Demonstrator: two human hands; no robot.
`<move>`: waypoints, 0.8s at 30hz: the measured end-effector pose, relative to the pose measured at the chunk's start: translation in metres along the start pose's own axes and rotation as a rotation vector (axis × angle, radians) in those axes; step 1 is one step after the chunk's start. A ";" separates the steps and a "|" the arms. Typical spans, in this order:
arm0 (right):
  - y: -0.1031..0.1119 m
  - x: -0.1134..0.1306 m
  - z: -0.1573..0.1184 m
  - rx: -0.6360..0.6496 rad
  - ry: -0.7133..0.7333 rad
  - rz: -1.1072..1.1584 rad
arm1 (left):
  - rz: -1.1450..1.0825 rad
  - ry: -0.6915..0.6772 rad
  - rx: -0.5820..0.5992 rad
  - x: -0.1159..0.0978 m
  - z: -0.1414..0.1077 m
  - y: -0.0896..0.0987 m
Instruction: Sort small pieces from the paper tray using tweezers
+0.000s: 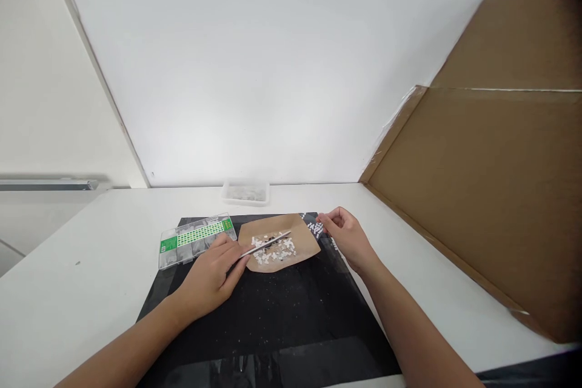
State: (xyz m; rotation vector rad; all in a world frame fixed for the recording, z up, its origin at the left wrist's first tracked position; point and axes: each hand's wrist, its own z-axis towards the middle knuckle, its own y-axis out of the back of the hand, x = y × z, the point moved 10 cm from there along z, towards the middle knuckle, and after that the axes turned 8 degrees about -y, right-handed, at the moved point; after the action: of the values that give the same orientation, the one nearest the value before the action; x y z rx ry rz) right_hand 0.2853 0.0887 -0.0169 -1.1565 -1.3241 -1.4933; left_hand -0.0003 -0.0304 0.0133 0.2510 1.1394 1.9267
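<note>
My left hand [213, 273] is closed around the near end of a thin, pale stick-like tool [268, 244], perhaps tweezers. The tool slants over a shallow brown paper tray [305, 248], where many small white pieces [284, 248] and some dark bits lie. At the tray's right edge, my right hand [348, 236] has thumb and fingers pinched together. What they hold, if anything, is too small to make out. Beside those fingertips, more white pieces [315, 228] lie on a dark surface. A clear compartment box with a green label [200, 234] sits just beyond my left hand.
Under everything is a black mat [273, 321] on a white table [82, 260]. A small clear plastic tub [246, 193] stands by the wall at the back. Brown cardboard panels [491, 194] rise along the right side.
</note>
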 end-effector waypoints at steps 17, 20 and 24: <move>-0.015 0.019 -0.019 0.127 -0.028 0.045 | -0.022 0.184 -0.061 0.037 -0.005 -0.005; -0.017 0.017 -0.019 0.128 -0.039 -0.008 | 0.004 0.172 -0.052 0.039 -0.006 -0.003; -0.021 0.015 -0.020 0.134 -0.030 -0.086 | 0.015 0.186 -0.054 0.040 -0.007 -0.001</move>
State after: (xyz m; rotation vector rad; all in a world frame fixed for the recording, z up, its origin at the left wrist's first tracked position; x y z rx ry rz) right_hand 0.2593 0.0713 -0.0084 -1.0516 -1.4872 -1.4293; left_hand -0.0281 -0.0040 -0.0003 0.0518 1.2055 2.0238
